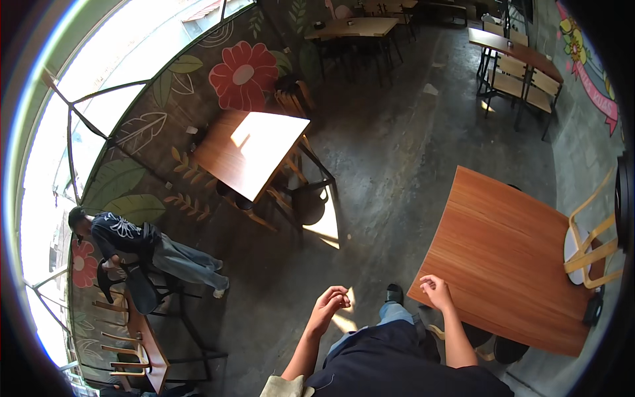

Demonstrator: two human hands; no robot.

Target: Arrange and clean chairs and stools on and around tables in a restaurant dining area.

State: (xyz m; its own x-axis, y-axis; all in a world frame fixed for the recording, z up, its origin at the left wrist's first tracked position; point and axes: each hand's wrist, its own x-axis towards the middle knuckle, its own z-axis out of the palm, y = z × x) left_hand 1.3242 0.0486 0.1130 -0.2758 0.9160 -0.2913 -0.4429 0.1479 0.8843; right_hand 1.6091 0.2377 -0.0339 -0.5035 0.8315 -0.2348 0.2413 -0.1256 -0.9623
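Observation:
My left hand (331, 303) hangs over the concrete floor with loosely curled fingers and nothing visible in it. A piece of beige cloth (285, 387) shows by my left elbow; whether it is a sleeve or a rag I cannot tell. Over the near left corner of a reddish-brown wooden table (506, 258) is my right hand (436, 292), also loosely bent and empty. Contact between it and the tabletop is unclear. A chair with a pale wooden frame (590, 253) rests on the table's far right end. Dark round stool seats (511, 350) show under its near edge.
Left of the aisle stands another wooden table (248, 149) with chairs around it. A person (149, 238) holds a dark chair (141, 288) beside a table bearing upturned chairs (131, 352). Further tables (352, 27) and chairs (508, 79) stand at the back, near painted walls.

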